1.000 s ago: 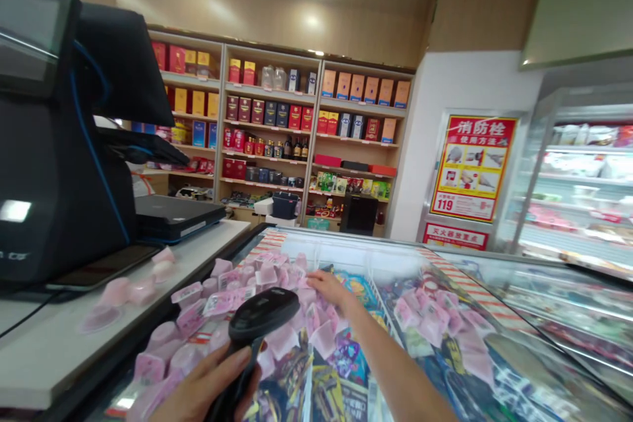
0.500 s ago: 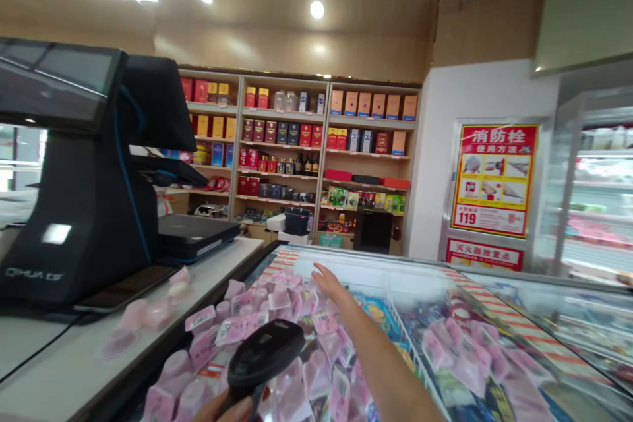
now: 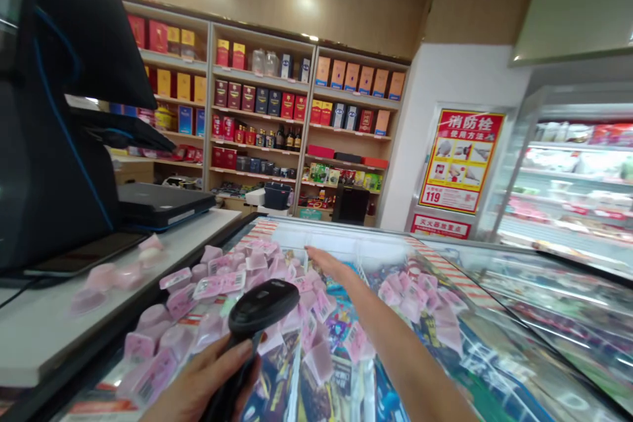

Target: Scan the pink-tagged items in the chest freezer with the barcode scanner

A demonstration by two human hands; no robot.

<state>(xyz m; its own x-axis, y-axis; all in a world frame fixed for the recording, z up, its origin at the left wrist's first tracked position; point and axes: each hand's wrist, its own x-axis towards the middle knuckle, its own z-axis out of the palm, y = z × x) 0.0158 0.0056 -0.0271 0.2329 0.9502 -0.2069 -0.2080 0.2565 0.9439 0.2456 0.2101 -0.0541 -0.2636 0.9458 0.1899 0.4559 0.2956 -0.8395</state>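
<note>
My left hand [image 3: 217,369] is wrapped around the handle of a black handheld barcode scanner [image 3: 264,306], its head above the glass top of a chest freezer. My right arm stretches forward over the freezer, and my right hand [image 3: 326,264] is at the far side of a heap of small pink cups [image 3: 227,283] with barcode labels. Its fingers look stretched out, low over the cups; whether they touch any cannot be made out. Some pink cups [image 3: 359,343] lie apart near my right forearm. Another cluster of pink cups [image 3: 415,293] is to the right.
At left, a white counter [image 3: 44,343] holds a black checkout terminal [image 3: 59,132], a black cash-register-like box [image 3: 163,201] and a few pink cups [image 3: 116,277]. Shelves [image 3: 262,66] with boxes and bottles stand behind. A red fire-hydrant sign [image 3: 462,161] hangs at right, beside a lit display fridge [image 3: 573,178].
The view has tilted down and shifted right. My left hand with the scanner shows more fully. Some pink cups in front of my right forearm have spread out, exposing the packages under the glass.
</note>
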